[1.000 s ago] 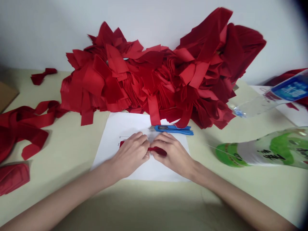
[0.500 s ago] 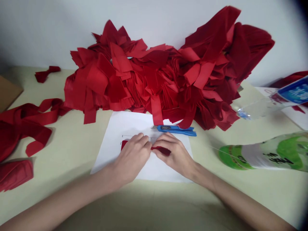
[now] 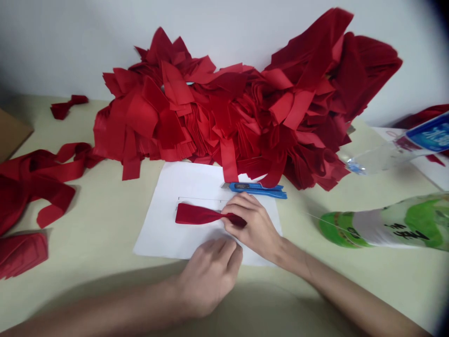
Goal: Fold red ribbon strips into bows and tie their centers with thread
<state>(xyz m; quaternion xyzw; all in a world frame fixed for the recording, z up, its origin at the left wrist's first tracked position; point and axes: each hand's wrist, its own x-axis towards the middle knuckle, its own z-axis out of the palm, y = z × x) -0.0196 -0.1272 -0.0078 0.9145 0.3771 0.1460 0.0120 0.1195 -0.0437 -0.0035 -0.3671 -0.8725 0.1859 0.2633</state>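
Note:
A folded red ribbon bow (image 3: 198,215) lies across the white paper (image 3: 154,238), gathered narrow at its middle. My right hand (image 3: 250,224) pinches it at that gathered part, covering some of its right half. Below the bow, my left hand (image 3: 215,271) is closed over the paper's lower edge, apart from the ribbon. Whatever its curled fingers hold, if anything, is hidden. Just above my right hand lies a blue utility knife (image 3: 259,189) with its blade tip out. Thin marked lines show on the paper above the bow.
A large heap of red ribbon pieces (image 3: 224,107) stands along the wall. More red ribbon (image 3: 45,173) lies at left, with a small red bow (image 3: 68,106) behind. On the right are a green-labelled bottle (image 3: 382,222), with a thin thread near it, and a clear blue-labelled bottle (image 3: 424,135).
My left hand has left the ribbon and moved down toward me, uncovering the bow's left half. My right hand keeps its pinch in nearly the same place.

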